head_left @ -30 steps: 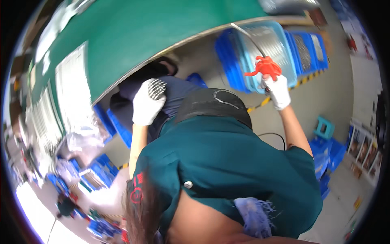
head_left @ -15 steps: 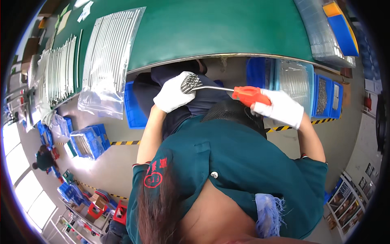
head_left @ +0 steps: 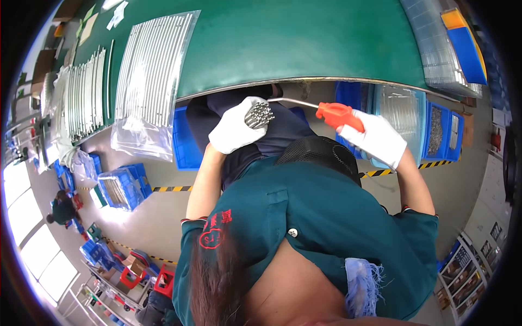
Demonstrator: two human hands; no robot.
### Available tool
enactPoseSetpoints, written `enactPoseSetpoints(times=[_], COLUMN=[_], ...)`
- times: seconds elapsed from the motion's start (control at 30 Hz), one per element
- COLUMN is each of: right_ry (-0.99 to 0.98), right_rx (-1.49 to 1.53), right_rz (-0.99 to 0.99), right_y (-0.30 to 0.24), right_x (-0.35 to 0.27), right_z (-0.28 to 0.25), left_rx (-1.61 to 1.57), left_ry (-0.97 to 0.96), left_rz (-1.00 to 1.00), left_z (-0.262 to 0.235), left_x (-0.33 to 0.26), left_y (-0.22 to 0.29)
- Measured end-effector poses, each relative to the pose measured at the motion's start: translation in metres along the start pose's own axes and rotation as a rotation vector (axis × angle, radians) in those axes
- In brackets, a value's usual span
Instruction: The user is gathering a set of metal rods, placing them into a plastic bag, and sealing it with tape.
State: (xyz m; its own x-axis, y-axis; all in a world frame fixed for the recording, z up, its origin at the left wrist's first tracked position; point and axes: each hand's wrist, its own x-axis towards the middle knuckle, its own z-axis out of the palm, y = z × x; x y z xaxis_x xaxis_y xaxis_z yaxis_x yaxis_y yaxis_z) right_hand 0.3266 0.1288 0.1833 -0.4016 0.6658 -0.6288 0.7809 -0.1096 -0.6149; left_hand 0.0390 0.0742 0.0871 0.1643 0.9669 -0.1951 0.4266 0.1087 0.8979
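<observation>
My left hand, in a white glove, is closed round a bundle of thin metal rods, whose ends face up toward me above my lap. My right hand, also gloved in white, grips a red air blow gun. The gun's bent metal nozzle points left, its tip by the upper side of the bundle near my left fingers. Whether the tip touches the rods I cannot tell.
A clear plastic bag of long metal rods lies on the green table, with more rods to its left. Blue bins stand under the table at right. A blue crate sits left of my legs.
The nozzle has moved from across the rod ends to the bundle's upper edge. My left hand has turned the rod ends more toward me. The view has shifted slightly.
</observation>
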Motion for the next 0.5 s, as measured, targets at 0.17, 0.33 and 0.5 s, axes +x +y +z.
enactPoseSetpoints(times=[0.17,0.33,0.5], right_ry=[-0.105,-0.156,-0.224], right_rx=[0.060,0.131,0.185], right_rz=[0.001,-0.028,0.055], right_y=[-0.008,-0.009,-0.008], right_x=[-0.005,-0.010,-0.008], right_z=[0.001,0.001,-0.001], left_rx=[0.001,0.014,0.013], left_ry=[-0.053,-0.052,0.015], left_rz=[-0.061,-0.019,0.029], left_z=[-0.002,-0.003,0.003], left_x=[-0.004,-0.005,-0.004], left_y=[0.002,0.000,-0.007])
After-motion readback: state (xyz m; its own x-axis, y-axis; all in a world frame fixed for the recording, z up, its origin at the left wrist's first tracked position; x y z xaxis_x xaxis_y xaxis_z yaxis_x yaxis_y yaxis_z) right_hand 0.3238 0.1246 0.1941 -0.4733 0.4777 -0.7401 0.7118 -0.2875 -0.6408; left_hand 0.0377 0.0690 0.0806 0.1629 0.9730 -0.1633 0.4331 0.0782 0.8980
